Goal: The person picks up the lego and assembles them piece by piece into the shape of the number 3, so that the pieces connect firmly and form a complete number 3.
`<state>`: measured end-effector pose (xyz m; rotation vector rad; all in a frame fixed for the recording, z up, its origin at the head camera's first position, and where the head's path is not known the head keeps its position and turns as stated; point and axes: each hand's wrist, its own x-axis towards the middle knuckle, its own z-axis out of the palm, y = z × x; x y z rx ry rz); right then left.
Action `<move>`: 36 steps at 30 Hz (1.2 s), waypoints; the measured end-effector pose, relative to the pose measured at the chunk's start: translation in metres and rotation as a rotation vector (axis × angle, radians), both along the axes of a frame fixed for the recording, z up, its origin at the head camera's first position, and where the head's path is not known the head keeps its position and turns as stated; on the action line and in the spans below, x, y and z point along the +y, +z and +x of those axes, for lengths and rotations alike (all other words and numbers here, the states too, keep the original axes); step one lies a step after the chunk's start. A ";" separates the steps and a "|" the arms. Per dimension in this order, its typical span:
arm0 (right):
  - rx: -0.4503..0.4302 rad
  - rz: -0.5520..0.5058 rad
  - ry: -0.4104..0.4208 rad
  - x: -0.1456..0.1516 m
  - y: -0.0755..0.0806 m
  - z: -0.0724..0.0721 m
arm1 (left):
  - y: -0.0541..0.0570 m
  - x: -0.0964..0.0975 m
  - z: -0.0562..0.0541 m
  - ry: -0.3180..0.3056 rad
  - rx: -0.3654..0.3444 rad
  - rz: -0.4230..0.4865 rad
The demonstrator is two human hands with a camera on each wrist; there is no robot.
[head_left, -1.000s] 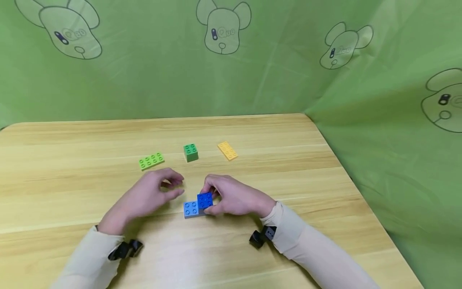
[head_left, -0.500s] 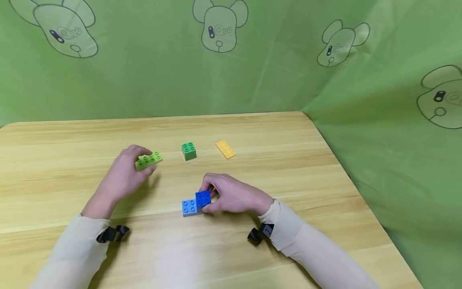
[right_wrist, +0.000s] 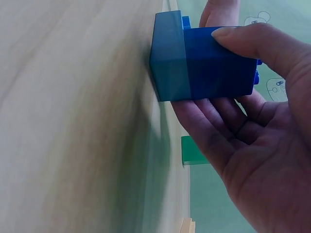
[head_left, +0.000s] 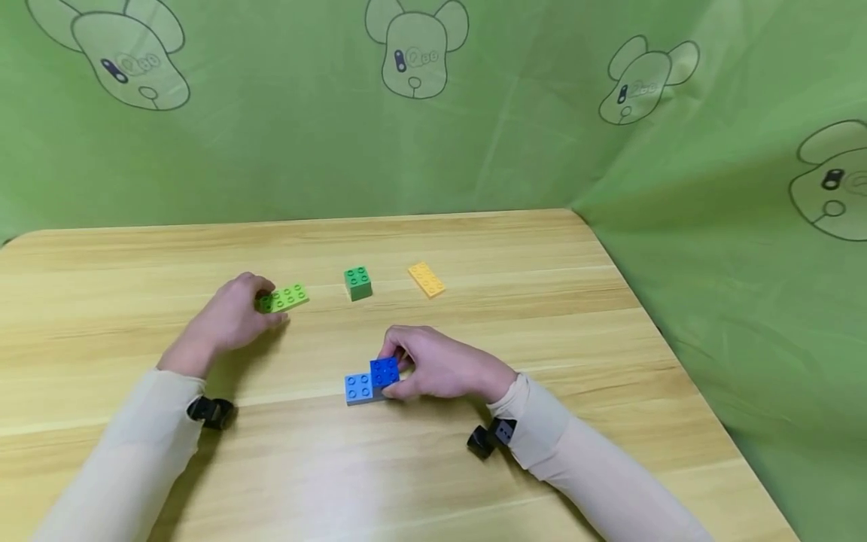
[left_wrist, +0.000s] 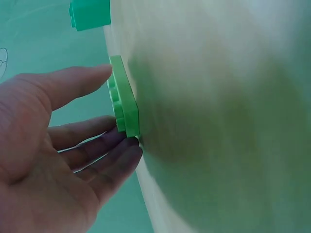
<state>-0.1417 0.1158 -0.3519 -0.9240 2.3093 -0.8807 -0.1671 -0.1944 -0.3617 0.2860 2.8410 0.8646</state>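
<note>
In the head view my left hand point(head_left: 233, 316) reaches over the left end of a flat lime-green building brick point(head_left: 286, 298) with two rows of studs. Its thumb is on the near side and its fingers on the far side. The left wrist view shows relaxed fingers point(left_wrist: 121, 162) at one end of that lime brick point(left_wrist: 125, 99), the thumb beside its studs; firm contact cannot be made out. My right hand point(head_left: 440, 365) pinches a dark blue square brick point(head_left: 384, 371) between thumb and fingers. That brick sits on the right half of a longer light blue brick point(head_left: 358, 388), which lies on the table.
A green square brick point(head_left: 357, 283) stands farther back on the wooden table point(head_left: 515, 271). To its right lies a flat yellow-orange brick point(head_left: 426, 279). A green curtain point(head_left: 284, 150) with printed outlines hangs behind the table and along its right side.
My left hand has moved away from beside the blue bricks, up and leftward to the lime brick, then slightly farther left. The right hand keeps its hold on the dark blue brick.
</note>
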 end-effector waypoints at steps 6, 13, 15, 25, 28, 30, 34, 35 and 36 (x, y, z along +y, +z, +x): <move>-0.003 -0.001 0.003 0.000 -0.001 0.001 | 0.002 0.000 -0.010 -0.014 -0.042 -0.027; -0.020 -0.005 -0.004 0.001 -0.003 0.002 | 0.000 0.000 -0.014 -0.034 -0.048 -0.048; -0.020 -0.004 -0.003 0.001 -0.003 0.002 | 0.000 0.000 -0.014 -0.039 -0.044 -0.059; -0.013 -0.008 0.004 0.000 -0.003 0.001 | -0.001 -0.003 -0.013 -0.046 -0.034 -0.077; -0.014 -0.010 0.005 0.000 -0.003 0.001 | -0.001 -0.005 -0.013 -0.055 -0.033 -0.073; -0.014 -0.009 0.003 0.000 -0.003 0.001 | 0.000 -0.005 -0.013 -0.057 -0.032 -0.060; -0.011 -0.006 -0.001 0.001 -0.003 0.001 | 0.002 -0.004 -0.012 -0.051 -0.030 -0.028; -0.009 -0.005 -0.001 0.001 -0.003 0.001 | 0.002 -0.004 -0.012 -0.048 -0.032 -0.022; -0.008 -0.004 -0.001 0.001 -0.003 0.000 | 0.003 -0.003 -0.012 -0.045 -0.035 -0.014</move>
